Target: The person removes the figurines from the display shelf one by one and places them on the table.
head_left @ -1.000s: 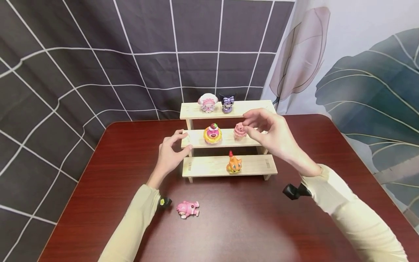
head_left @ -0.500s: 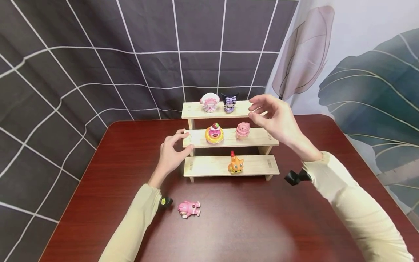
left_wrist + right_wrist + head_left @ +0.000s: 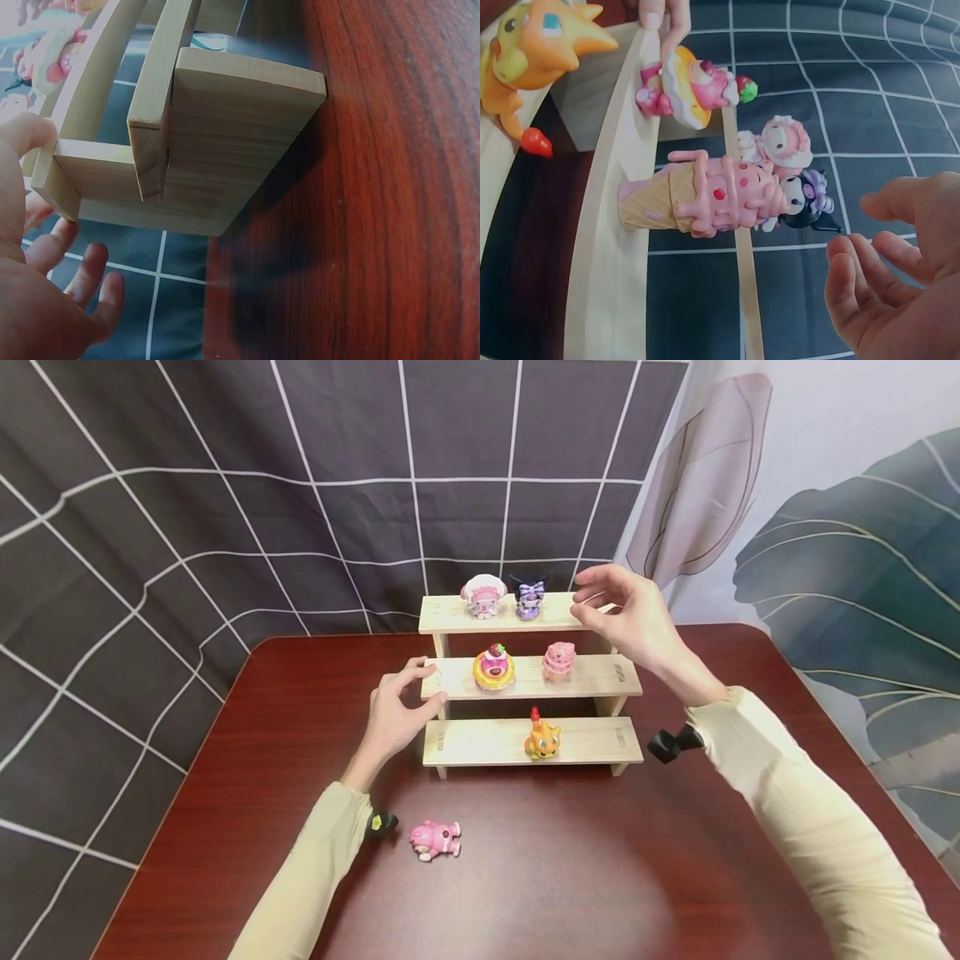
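Observation:
My left hand (image 3: pixel 393 710) pinches the left end of the middle tier of a wooden three-step display shelf (image 3: pixel 600 675). The left wrist view shows the thumb (image 3: pixel 30 135) against that board's end, other fingers beyond it. Beside the top tier's right part hovers my right hand (image 3: pixel 626 614), fingers loosely bent, holding nothing. An ice cream cone figurine (image 3: pixel 705 196) in pink stands on the middle tier, apart from this hand. To its left sits a figurine in a yellow ring (image 3: pixel 493 668) with a strawberry on top. A white-capped pink figurine (image 3: pixel 483 597) and a black-and-purple figurine (image 3: pixel 529 599) occupy the top tier.
An orange figurine (image 3: pixel 543 741) with a red-tipped tail stands on the lowest tier. On the red-brown table (image 3: pixel 540 877), a pink bear figurine (image 3: pixel 435 840) lies near my left sleeve. Dark checked cloth (image 3: pixel 360 518) hangs behind the shelf.
My right hand has drawn up and away from the ice cream cone figurine, which now shows fully on the middle tier. The left hand keeps its grip on the shelf.

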A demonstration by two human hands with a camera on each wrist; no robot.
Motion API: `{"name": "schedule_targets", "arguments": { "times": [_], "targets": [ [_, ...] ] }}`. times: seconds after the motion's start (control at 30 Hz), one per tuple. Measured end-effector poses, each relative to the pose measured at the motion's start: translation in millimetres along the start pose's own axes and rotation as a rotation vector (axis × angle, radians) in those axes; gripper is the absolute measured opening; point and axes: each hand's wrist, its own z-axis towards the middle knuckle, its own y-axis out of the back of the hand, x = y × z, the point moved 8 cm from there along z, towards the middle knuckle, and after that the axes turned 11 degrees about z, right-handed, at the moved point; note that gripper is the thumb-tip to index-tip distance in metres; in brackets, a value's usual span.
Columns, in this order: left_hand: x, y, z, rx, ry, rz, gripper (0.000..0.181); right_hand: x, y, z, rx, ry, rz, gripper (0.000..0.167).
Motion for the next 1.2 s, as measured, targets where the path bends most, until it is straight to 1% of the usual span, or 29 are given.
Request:
{"name": "schedule_targets", "arguments": {
  "times": [0.27, 0.43, 0.7, 0.8, 0.97, 1.2],
  "targets": [
    [1.0, -0.8, -0.5, 0.008, 0.007, 0.006, 0.042, -8, -4, 11.9, 0.008, -0.029, -0.05, 0.037],
    [1.0, -1.2, -0.6, 0.009, -0.009, -0.009, 0.042, -15, -8, 18.6, 0.044, -0.046, -0.055, 0.041],
    [1.3, -1.1, -0.4, 0.001, -0.021, -0.021, 0.041, -19, -16, 26.6, 0.113, -0.055, -0.026, 0.051],
    [1.0, -1.0, -0.5, 0.0, -0.021, -0.025, 0.041, -20, -19, 29.7, 0.124, -0.065, -0.035, 0.051],
    [1.9, -1.1, -0.3, -0.006, -0.019, -0.02, 0.042, -23, -22, 34.6, 0.135, -0.074, -0.012, 0.049],
    [2.5, -1.5, -0.8, -0.005, -0.017, -0.017, 0.042, -27, -30, 38.6, 0.181, -0.096, 0.017, 0.052]
  ]
}}
